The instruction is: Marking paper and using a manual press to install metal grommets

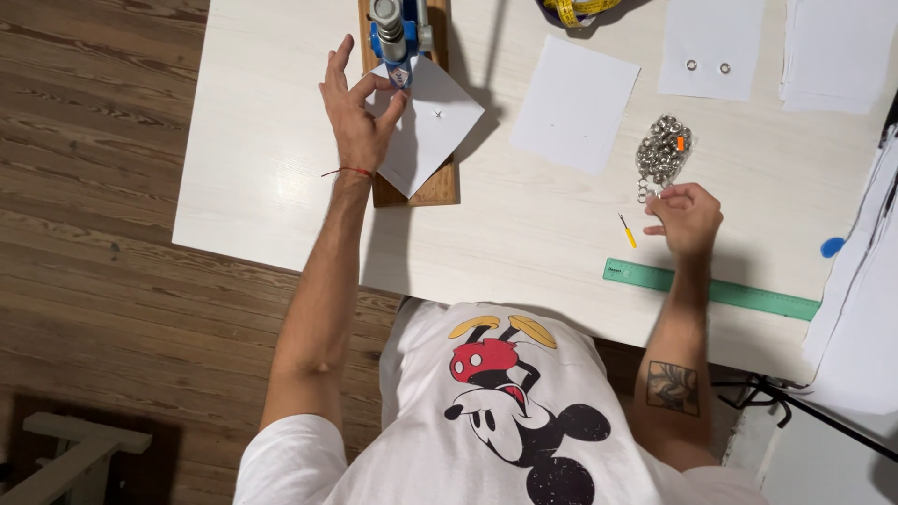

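The white paper square [426,126] lies turned like a diamond on the wooden base [435,192] of the blue hand press [393,37], near the far edge of the tabletop [271,159], towards its left side. Your left hand [355,117] hovers at the sheet's left corner, thumb and forefinger curled close together just under the press head, the other fingers spread upward; I cannot tell whether they actually pinch the paper, though that pose seems meant to steady the sheet so its small marked spot sits under the punch. Right of the press, a second blank white sheet [575,103] lies flat. Beyond it, at the far edge, another sheet [711,47] carries two metal rings, and a stack of white paper [837,51] fills the far right corner. A clear bag of metal eyelets [662,150] sits just beyond your right hand [687,217], whose fingertips are bunched loosely, perhaps on an eyelet, though too small to tell. A small yellow-handled tool [627,231] lies just left of that hand, and a green ruler [711,290] runs along the near edge.
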